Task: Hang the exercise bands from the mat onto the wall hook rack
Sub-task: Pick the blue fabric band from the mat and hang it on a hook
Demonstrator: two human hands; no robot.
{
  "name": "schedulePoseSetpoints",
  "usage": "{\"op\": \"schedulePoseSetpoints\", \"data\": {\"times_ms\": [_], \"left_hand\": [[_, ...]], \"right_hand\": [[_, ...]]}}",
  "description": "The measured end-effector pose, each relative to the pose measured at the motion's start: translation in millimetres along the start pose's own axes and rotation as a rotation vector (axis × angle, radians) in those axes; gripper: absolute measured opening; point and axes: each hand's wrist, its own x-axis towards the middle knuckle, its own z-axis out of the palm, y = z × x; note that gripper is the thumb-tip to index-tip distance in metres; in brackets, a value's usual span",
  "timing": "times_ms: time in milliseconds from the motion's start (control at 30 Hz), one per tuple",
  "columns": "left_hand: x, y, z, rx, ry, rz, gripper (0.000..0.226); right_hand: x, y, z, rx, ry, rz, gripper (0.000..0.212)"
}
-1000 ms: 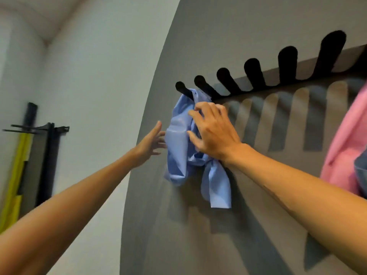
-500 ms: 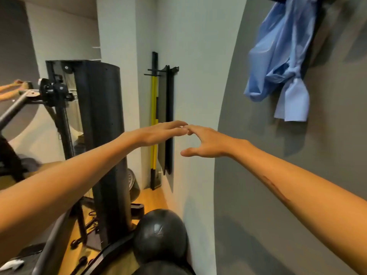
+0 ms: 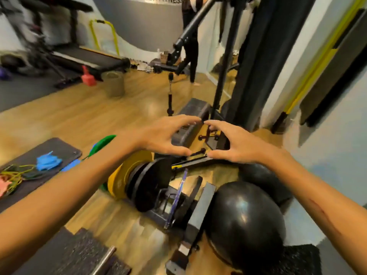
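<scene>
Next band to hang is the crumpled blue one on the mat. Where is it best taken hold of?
Judging by its pose, the blue band lies bunched on the black mat with folds sticking up. Pinch those raised folds from above with the empty left hand, the nearer one; the tangled yellow-green bands lie beside it.

From my seat the mat point(image 3: 49, 149) runs off the left edge, and my left forearm covers its near corner. The bands point(image 3: 14, 176) on it blur into a tangle; I cannot count them or separate the strands. The pink one point(image 3: 3, 186) is cut by the frame. The treadmill point(image 3: 65, 54) at upper left is smeared. The standing person point(image 3: 191, 46) is cropped at the top
</scene>
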Motion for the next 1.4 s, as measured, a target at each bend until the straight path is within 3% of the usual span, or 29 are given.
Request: {"op": "schedulePoseSetpoints", "data": {"times_ms": [200,400,600,767,1133,1233,1400], "left_hand": [[-141,-91,-9,-0.069,0.042,-0.334,0.092],[-255,-140,-26,-0.082,0.134,-0.523,0.085],[-337,-188,-6,-0.082,0.253,-0.742,0.103],[-357,-243,3,-0.149,0.326,-0.956,0.110],[-378,-365,-33,-0.203,0.560,-1.166,0.108],[-386,-395,-50,-0.205,0.539,-1.213,0.110],[-405,-475,-65,-0.195,0.525,-1.271,0.109]], "right_hand": [[106,-89,97,0.097,-0.132,-0.161,0.085],[173,-166,174,0.142,-0.235,-0.319,0.092],[245,-229,227,0.165,-0.357,-0.494,0.086],[318,-267,263,0.210,-0.420,-0.586,0.096],[503,-329,298,0.168,-0.434,-0.747,0.103],[549,-344,311,0.142,-0.370,-0.727,0.105],[616,-360,353,0.129,-0.501,-0.692,0.106]]}}
